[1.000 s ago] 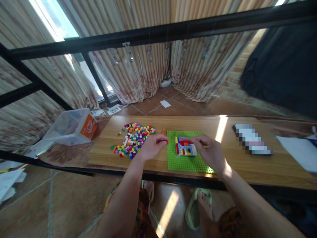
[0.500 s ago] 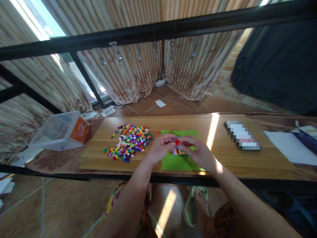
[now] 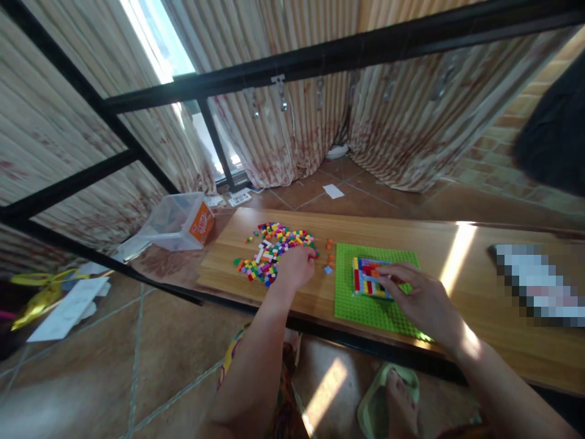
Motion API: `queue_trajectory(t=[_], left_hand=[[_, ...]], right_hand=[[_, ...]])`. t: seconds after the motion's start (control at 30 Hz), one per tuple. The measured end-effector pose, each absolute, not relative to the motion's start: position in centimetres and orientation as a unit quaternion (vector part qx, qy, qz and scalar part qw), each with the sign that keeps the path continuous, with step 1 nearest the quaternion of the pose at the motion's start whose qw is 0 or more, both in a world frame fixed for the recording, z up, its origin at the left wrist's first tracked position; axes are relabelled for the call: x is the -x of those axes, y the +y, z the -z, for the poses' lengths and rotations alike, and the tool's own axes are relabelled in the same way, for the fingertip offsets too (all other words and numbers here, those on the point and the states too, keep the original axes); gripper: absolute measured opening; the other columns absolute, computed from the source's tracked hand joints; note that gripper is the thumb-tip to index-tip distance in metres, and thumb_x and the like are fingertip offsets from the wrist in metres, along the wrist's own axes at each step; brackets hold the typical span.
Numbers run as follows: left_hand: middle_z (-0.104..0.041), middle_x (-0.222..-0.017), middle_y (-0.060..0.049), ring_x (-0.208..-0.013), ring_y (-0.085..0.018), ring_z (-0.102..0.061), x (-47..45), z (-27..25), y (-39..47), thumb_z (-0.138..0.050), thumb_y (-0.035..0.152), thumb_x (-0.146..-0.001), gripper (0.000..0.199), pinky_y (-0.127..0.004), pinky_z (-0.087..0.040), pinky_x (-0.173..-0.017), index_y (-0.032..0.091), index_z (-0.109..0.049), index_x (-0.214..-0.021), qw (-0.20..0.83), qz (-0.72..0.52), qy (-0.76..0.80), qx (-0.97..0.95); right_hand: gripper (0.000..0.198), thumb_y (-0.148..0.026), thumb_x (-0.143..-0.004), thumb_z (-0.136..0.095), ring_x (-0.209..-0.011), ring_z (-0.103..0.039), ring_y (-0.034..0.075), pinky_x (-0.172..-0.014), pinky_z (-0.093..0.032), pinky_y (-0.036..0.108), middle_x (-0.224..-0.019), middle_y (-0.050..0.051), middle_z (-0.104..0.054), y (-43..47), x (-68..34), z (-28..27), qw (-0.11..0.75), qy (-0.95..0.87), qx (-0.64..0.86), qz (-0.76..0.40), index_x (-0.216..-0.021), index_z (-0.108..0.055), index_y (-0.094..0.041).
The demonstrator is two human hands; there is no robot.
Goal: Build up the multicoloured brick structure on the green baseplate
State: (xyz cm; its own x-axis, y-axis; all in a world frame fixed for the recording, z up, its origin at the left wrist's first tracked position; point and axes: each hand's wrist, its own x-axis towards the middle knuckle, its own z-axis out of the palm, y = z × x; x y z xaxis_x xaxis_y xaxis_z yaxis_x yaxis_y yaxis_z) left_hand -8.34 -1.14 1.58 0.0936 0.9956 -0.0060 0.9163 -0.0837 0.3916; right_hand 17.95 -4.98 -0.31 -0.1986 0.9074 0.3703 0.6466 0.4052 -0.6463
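My left hand [image 3: 296, 267] is at the right edge of a pile of small coloured toy bricks [image 3: 274, 244]. Its fingers are curled, and whatever they hold is hidden. On a green studded baseplate [image 3: 350, 308] sits a low rectangular brick build [image 3: 357, 281] with red, blue and yellow bricks along its edges. My right hand [image 3: 414, 289] reaches over the build from the right, thumb and fingertips pinched together at the red bricks [image 3: 369, 268] in it. That hand hides the build's right side.
Several orange bricks [image 3: 329, 244] and a light blue brick [image 3: 328, 269] lie between pile and baseplate. A clear plastic box [image 3: 176, 222] with an orange label stands beyond the left end of the wooden board [image 3: 439, 235]. At right lies a pixelated dark-edged object [image 3: 539, 283].
My left hand has left the build and moved left to the brick pile. My right hand stays at the build. The view has shifted left, and more loose bricks show beside the baseplate.
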Motion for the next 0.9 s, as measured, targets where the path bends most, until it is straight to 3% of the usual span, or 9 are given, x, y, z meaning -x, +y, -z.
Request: queue_trajectory(t=[0.23,0.4,0.5,0.73,0.9], left_hand=[[-0.075,-0.105,-0.009,-0.102,-0.024,-0.067,10.0,-1.8,-1.3,-0.055,0.008,-0.078,0.039,-0.032,-0.050,-0.089,0.021,-0.073,-0.110,0.160,-0.127,0.710,-0.674],[-0.073,-0.112,-0.014,-0.107,-0.027,-0.067,14.8,-2.2,-0.2,-0.048,0.013,-0.085,0.037,-0.035,-0.049,-0.090,0.017,-0.072,-0.114,0.111,-0.173,0.796,-0.570],[-0.073,-0.115,-0.015,-0.109,-0.026,-0.066,17.9,-1.9,0.3,-0.053,0.014,-0.083,0.039,-0.032,-0.049,-0.089,0.016,-0.069,-0.119,0.086,-0.169,0.835,-0.517],[-0.075,-0.106,-0.010,-0.100,-0.022,-0.068,19.7,-0.1,1.2,-0.057,0.025,-0.084,0.027,-0.029,-0.049,-0.084,0.020,-0.074,-0.104,0.100,-0.136,0.825,-0.539],[-0.075,-0.105,-0.010,-0.100,-0.022,-0.068,18.8,0.2,1.7,-0.056,0.027,-0.085,0.028,-0.029,-0.048,-0.084,0.020,-0.075,-0.105,0.112,-0.139,0.828,-0.532]], right_hand=[[0.027,-0.041,-0.093,-0.053,-0.092,-0.071,0.023,-0.077,-0.056,0.035,-0.104,0.007,-0.073,-4.8,-17.7,1.0,0.355,-0.767,0.510,-0.157,-0.098,-0.073,-0.024],[0.026,-0.042,-0.094,-0.054,-0.091,-0.071,0.022,-0.081,-0.056,0.036,-0.102,0.006,-0.073,-4.9,-17.7,0.9,0.366,-0.765,0.509,-0.150,-0.097,-0.073,-0.024],[0.026,-0.042,-0.094,-0.053,-0.089,-0.071,0.022,-0.079,-0.057,0.036,-0.099,0.006,-0.073,-4.9,-17.7,0.8,0.372,-0.766,0.505,-0.142,-0.095,-0.073,-0.024],[0.026,-0.040,-0.094,-0.052,-0.088,-0.071,0.022,-0.077,-0.057,0.036,-0.099,0.006,-0.073,-4.7,-17.7,1.2,0.364,-0.777,0.499,-0.119,-0.096,-0.073,-0.024],[0.025,-0.037,-0.094,-0.052,-0.088,-0.071,0.022,-0.077,-0.057,0.036,-0.099,0.006,-0.073,-4.8,-17.5,1.2,0.354,-0.783,0.498,-0.114,-0.096,-0.073,-0.024]])
